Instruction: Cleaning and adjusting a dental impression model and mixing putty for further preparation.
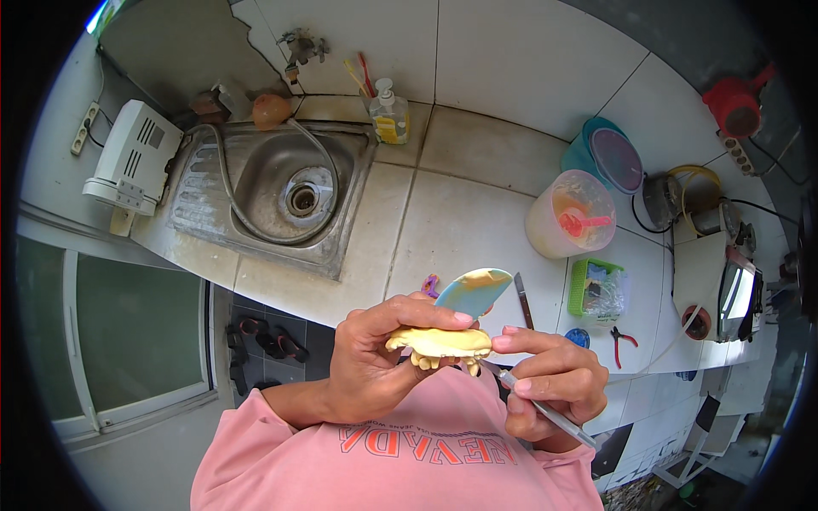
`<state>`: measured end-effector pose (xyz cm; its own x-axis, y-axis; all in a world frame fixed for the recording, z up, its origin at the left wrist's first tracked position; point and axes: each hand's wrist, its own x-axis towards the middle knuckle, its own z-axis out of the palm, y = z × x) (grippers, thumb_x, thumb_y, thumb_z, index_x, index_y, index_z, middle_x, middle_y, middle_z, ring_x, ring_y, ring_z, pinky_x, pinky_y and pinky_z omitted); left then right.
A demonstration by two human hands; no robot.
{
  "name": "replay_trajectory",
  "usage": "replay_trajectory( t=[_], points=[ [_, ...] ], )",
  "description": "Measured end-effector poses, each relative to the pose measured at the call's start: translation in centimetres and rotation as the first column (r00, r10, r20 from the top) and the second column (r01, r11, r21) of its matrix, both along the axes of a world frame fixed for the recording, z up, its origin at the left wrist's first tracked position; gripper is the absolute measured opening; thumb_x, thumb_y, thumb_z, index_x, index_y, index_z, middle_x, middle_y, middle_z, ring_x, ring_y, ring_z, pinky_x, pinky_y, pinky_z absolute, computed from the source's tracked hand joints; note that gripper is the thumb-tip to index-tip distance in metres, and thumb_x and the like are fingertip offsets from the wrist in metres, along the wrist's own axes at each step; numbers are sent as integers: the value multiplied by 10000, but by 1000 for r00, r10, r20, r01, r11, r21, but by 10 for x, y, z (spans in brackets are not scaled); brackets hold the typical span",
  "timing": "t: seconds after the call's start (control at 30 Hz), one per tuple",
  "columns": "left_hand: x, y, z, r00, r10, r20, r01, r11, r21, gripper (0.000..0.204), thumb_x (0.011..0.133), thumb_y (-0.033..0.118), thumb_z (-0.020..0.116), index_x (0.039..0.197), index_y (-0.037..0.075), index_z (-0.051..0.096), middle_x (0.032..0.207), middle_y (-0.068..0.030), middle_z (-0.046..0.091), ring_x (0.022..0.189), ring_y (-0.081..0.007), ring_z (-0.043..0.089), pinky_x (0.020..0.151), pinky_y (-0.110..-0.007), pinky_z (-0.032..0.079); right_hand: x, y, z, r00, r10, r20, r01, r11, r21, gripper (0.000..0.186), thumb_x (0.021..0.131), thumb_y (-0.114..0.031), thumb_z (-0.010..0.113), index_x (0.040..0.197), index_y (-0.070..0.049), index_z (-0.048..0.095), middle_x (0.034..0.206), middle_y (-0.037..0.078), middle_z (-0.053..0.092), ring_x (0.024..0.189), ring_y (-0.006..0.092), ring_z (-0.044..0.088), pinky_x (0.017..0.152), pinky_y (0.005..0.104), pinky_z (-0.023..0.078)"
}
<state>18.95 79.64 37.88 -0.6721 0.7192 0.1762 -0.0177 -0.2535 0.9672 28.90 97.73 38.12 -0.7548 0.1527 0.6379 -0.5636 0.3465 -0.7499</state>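
Yellow dental cast (440, 342) — pale, horseshoe-shaped, teeth pointing down, held roughly level in mid-air off the counter's front edge. Thin metal-handled knife (538, 406) — slanted, tip touching the cast's right underside, handle running down-right.

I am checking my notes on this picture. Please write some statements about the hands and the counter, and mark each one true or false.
1. The left hand holds a yellow dental cast. True.
2. The right hand is empty. False: it holds a thin metal carving tool whose tip is at the cast.
3. Red-handled pliers lie on the tiled counter. True.
4. The steel sink is on the person's right. False: it is on the left.
5. The soap pump bottle lies inside the sink. False: it stands behind it.
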Motion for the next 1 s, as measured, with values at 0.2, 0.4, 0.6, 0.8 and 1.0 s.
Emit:
replay_trajectory(
  t=[0.2,0.4,0.6,0.8,1.0],
  points=[
    [1,-1,-1,1000,1,-1,-1,1000,-24,294,855,-62,664,1115,16,553,1162,-253,628,1112,-325,634,919,-406,571,1,0,-1,1000,-6,0,6,1000,-15,210,766,-25,687,928,-54,558,733,93,630,884,341,716,798,474,608],
    [1,0,0,993,29,116,-33,999,29,281,859,-19,680,1103,25,549,1143,-197,645,1146,-346,609,934,-430,569,8,0,-12,997,-58,-49,49,985,-164,158,817,-64,633,930,-28,529,745,106,595,829,328,716,797,475,602],
    [0,2,3,949,-7,315,-22,996,86,276,895,133,689,1103,26,542,1147,-238,634,1130,-332,624,932,-426,558,3,11,-37,970,-241,38,240,915,-325,503,1031,-420,297,963,16,539,828,171,603,747,262,648,821,434,533],
    [-3,-1,1,916,-115,384,61,987,149,277,911,9,627,1171,-20,537,1201,-240,607,1240,-314,545,965,-365,534,-9,6,-51,926,-306,221,373,828,-419,578,1020,-468,288,1109,31,566,1085,231,626,1072,323,604,1002,434,427],
    [-4,-2,4,905,-52,423,26,997,67,304,895,131,685,1133,11,538,1181,-282,608,1202,-334,576,950,-420,542,-2,16,-63,850,-472,231,526,763,-376,739,983,-631,198,1075,3,565,1002,155,594,1012,240,585,1064,414,352]
  ],
)
